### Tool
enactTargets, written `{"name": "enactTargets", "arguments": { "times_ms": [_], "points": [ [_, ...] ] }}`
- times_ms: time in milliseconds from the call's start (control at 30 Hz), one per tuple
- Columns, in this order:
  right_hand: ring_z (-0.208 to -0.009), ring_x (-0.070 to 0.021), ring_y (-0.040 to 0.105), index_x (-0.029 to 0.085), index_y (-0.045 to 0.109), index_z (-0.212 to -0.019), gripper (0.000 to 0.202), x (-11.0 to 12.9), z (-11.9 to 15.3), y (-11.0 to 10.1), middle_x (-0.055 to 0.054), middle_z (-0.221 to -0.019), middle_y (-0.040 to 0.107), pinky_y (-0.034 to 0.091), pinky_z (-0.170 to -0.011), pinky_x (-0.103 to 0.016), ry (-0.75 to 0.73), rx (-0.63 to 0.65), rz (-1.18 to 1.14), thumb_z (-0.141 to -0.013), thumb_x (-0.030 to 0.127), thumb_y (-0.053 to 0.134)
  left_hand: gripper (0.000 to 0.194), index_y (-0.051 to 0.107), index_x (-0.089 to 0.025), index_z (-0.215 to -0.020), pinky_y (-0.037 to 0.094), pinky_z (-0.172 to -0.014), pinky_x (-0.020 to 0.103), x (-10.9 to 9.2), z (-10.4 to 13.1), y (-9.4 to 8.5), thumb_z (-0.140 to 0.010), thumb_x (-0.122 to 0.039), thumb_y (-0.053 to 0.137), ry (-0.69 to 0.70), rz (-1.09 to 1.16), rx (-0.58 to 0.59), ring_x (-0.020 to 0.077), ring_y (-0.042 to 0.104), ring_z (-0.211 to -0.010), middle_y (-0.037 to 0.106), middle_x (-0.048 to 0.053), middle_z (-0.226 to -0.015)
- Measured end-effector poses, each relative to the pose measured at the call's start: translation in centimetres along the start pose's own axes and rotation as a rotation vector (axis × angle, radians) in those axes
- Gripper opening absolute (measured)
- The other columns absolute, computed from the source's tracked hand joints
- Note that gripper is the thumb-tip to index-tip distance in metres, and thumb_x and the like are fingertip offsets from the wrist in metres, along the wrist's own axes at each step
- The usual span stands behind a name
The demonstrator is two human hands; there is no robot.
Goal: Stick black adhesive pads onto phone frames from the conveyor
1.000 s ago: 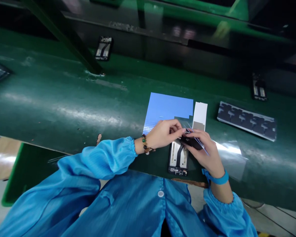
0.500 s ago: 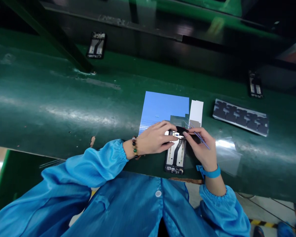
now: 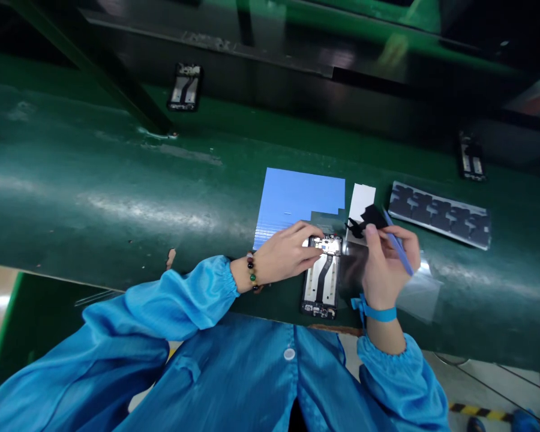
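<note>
The opened phone (image 3: pixel 318 282) lies on the green bench (image 3: pixel 117 174) just right of centre in the lower half of the frame, its long axis running nearly up and down the picture, the top end leaning slightly right. The left hand (image 3: pixel 292 252) is clearly the nearer: it comes in from the left, across that long axis, with curved, parted fingers reaching the phone's upper left edge and a gap between thumb and forefinger. It has nothing lifted; how firmly the fingertips bear on the edge cannot be told. The right hand (image 3: pixel 389 264) is on the opposite side, apart from the phone, its fingers bent and closed. Between thumb and fingers it pinches a thin black piece (image 3: pixel 374 217), and a slim purple-blue tool (image 3: pixel 399 251) slants through the same grip; exactly how the fingers hold the tool is unclear. The black piece is up and to the right of the phone's bright upper end, in front of a white card (image 3: pixel 362 197), so the phone lies to its lower left. A blue sheet (image 3: pixel 303 192) lies above the left hand, and a strip of dark cut-outs (image 3: pixel 438 215) rests farther right.
</note>
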State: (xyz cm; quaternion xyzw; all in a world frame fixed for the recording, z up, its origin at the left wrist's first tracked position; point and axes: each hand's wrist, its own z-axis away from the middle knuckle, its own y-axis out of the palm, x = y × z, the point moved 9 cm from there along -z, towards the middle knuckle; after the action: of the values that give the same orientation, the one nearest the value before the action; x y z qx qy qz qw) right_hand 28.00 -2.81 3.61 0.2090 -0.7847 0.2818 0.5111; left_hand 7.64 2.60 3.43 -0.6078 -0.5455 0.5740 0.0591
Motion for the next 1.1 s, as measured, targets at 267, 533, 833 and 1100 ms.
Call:
{"name": "enactTargets", "arguments": {
  "times_ms": [267,533,833,1100],
  "points": [
    [-0.101,-0.0312,0.079,0.040,0.075,-0.089,0.019,3.0,5.0,0.7,0.004,-0.096,0.084,0.061,-0.094,-0.059,-0.485,0.525,0.128,-0.079,0.031,0.089,0.038,0.070,-0.016,-0.111,0.059,-0.076,0.029,3.6,0.2,3.3,-0.090,-0.044,0.083,-0.706,1.289,0.039,0.0143,0.073,-0.079,0.076,0.005,-0.089],
    [-0.102,-0.0273,0.079,0.030,0.068,-0.124,0.030,0.5,3.0,-0.7,-0.004,-0.095,0.082,0.056,-0.106,-0.059,0.018,0.181,-0.242,-0.109,0.047,0.048,0.025,0.068,-0.015,-0.109,0.059,-0.080,0.027,4.4,0.0,0.9,-0.089,-0.024,0.080,-0.534,1.007,-0.125,0.0120,0.073,-0.081,0.075,0.004,-0.090],
    [-0.107,-0.0209,0.076,0.023,0.079,-0.112,0.025,-3.0,4.2,-0.8,-0.005,-0.112,0.079,0.054,-0.115,-0.051,0.369,0.183,-0.431,-0.097,0.043,0.073,0.022,0.073,-0.015,-0.106,0.058,-0.077,0.023,4.4,0.4,0.7,-0.090,-0.026,0.082,-0.558,1.024,-0.202,0.0105,0.073,-0.081,0.076,0.004,-0.090],
    [-0.089,-0.0195,0.081,0.024,0.066,-0.089,0.024,-2.9,4.4,-0.5,0.002,-0.087,0.080,0.061,-0.104,-0.046,0.349,0.132,-0.439,-0.083,0.028,0.088,0.022,0.071,-0.015,-0.107,0.058,-0.069,0.024,3.6,0.3,1.6,-0.093,-0.031,0.079,-0.531,1.001,-0.145,0.0119,0.072,-0.076,0.075,0.003,-0.087]
  ]
}}
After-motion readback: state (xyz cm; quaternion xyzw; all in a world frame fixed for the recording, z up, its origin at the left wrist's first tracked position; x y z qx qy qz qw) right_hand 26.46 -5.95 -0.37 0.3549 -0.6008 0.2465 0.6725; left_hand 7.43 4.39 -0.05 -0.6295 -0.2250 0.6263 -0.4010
